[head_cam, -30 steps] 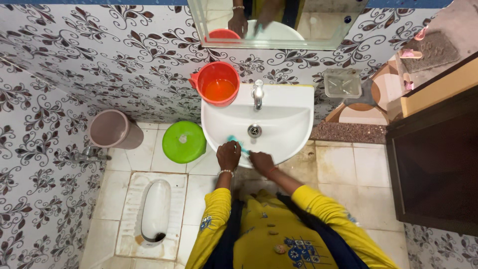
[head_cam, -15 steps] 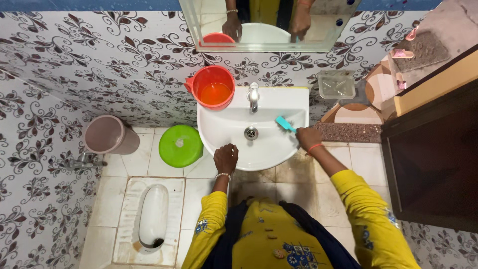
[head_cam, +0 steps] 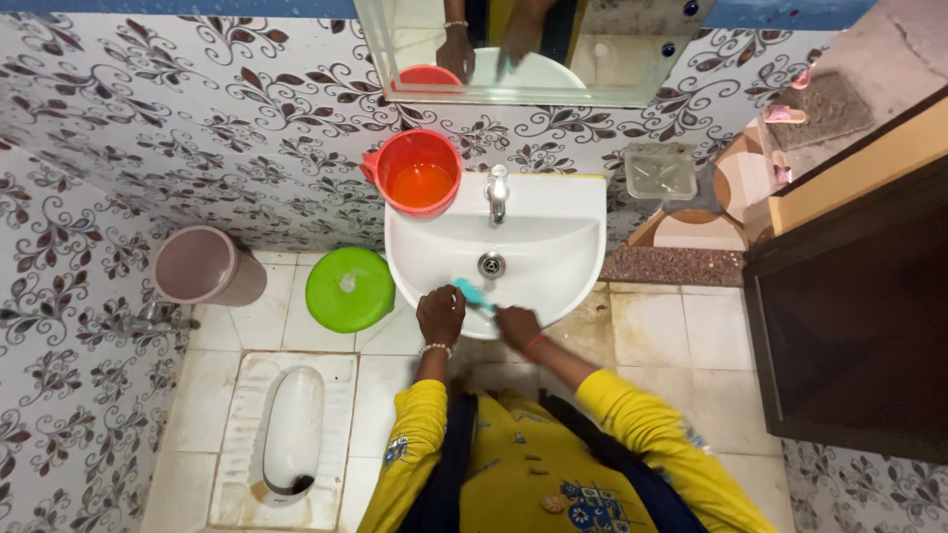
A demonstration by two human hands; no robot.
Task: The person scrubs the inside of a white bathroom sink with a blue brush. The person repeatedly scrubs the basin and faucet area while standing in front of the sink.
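Observation:
A white wash basin (head_cam: 553, 212) hangs on the patterned wall, with a metal tap (head_cam: 497, 191) at its back and a drain (head_cam: 491, 265) in its bowl. My right hand (head_cam: 518, 325) grips a small teal brush (head_cam: 470, 292) whose head lies on the basin's front inner wall. My left hand (head_cam: 440, 314) rests on the basin's front rim, close beside the brush. An orange jug (head_cam: 419, 173) holding water stands on the basin's back left corner.
A green lidded bucket (head_cam: 350, 289) and a brown bin (head_cam: 202, 266) stand on the floor to the left. A squat toilet (head_cam: 288, 440) lies at lower left. A mirror (head_cam: 533, 44) hangs above; a dark cabinet (head_cam: 859, 296) stands at right.
My right hand swept the brush from the basin's right side back to its front near my left hand. My left hand stayed on the rim.

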